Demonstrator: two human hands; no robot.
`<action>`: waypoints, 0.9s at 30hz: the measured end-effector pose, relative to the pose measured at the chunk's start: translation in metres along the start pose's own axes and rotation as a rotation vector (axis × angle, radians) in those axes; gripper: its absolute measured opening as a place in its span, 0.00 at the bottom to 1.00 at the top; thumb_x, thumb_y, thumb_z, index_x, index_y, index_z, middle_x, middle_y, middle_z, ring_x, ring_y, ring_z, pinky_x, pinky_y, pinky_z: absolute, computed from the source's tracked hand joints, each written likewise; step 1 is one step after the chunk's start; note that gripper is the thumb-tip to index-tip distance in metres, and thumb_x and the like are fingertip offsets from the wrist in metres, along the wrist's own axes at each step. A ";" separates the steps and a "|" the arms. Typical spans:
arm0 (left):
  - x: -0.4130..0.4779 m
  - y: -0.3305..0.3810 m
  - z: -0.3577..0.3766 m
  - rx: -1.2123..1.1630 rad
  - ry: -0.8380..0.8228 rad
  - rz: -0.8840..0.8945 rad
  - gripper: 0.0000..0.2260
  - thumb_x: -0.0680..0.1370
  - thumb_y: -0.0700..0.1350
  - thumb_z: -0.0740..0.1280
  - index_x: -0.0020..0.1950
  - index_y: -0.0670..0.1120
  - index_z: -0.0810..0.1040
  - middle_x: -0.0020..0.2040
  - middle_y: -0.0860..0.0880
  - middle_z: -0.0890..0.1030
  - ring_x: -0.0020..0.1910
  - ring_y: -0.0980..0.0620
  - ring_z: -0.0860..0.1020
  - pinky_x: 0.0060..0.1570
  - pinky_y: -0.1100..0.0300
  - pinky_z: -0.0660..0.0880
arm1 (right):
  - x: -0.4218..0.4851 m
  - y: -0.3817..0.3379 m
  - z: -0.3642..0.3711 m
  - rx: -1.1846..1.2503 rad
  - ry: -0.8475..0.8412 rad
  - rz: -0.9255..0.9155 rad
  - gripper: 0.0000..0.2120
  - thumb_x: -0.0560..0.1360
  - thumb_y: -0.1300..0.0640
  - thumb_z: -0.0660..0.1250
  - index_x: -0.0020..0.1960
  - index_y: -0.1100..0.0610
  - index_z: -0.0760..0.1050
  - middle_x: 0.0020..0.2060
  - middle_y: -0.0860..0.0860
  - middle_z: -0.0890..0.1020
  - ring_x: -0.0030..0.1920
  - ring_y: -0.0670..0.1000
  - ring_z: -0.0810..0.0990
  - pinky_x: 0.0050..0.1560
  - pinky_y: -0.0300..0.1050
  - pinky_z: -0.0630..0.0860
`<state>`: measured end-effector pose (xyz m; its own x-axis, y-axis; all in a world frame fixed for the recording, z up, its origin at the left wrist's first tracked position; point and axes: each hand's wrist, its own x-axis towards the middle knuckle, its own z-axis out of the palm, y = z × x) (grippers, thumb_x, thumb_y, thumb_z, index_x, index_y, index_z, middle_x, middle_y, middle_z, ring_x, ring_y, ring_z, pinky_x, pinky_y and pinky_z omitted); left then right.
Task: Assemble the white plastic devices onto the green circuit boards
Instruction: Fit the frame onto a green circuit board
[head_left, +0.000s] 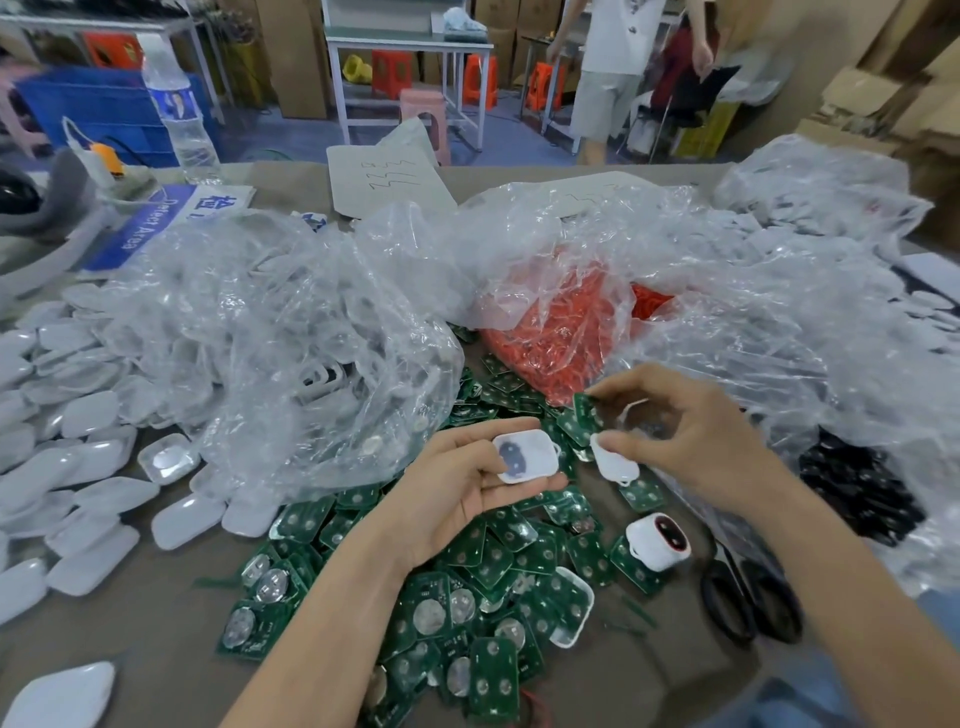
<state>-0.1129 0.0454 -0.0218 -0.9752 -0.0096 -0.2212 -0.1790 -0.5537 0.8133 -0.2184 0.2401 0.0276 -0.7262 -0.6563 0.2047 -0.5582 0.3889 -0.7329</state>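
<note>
Cluttered table (156, 649), near edge | left hand (457, 493) grips white shell (524, 460), cavity up | right hand (691, 436) pinches green board (586, 413) and second shell (615, 465) just right of it, nearly touching.

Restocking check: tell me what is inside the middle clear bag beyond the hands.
Orange-red parts fill the clear bag; crumpled plastic covers most, so their shape and count are hidden.

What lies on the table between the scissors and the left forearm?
A heap of green boards, with a white shell lying on it, fills that stretch, seen in the head view.
</note>
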 end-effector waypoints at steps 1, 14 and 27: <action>0.000 0.000 0.001 0.009 0.000 0.000 0.21 0.76 0.26 0.51 0.57 0.36 0.81 0.56 0.35 0.82 0.51 0.33 0.82 0.46 0.57 0.82 | -0.001 -0.002 0.005 -0.011 0.000 -0.040 0.17 0.67 0.61 0.77 0.51 0.45 0.79 0.44 0.37 0.82 0.46 0.42 0.81 0.50 0.34 0.76; 0.001 -0.004 0.001 0.060 -0.037 0.022 0.16 0.66 0.32 0.63 0.46 0.43 0.86 0.48 0.40 0.84 0.46 0.48 0.84 0.46 0.58 0.81 | -0.007 -0.002 0.051 -0.104 0.000 -0.189 0.17 0.67 0.59 0.78 0.54 0.50 0.80 0.57 0.39 0.75 0.61 0.42 0.73 0.64 0.39 0.67; 0.001 -0.006 0.001 0.119 -0.039 0.016 0.18 0.75 0.26 0.58 0.51 0.41 0.84 0.52 0.37 0.84 0.49 0.45 0.84 0.46 0.57 0.81 | -0.001 -0.002 0.045 -0.181 -0.127 -0.146 0.16 0.67 0.57 0.78 0.54 0.51 0.81 0.55 0.40 0.76 0.57 0.41 0.72 0.56 0.32 0.63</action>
<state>-0.1127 0.0490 -0.0265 -0.9820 0.0156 -0.1882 -0.1749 -0.4507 0.8754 -0.1982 0.2110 -0.0009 -0.5833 -0.7851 0.2084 -0.7242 0.3865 -0.5711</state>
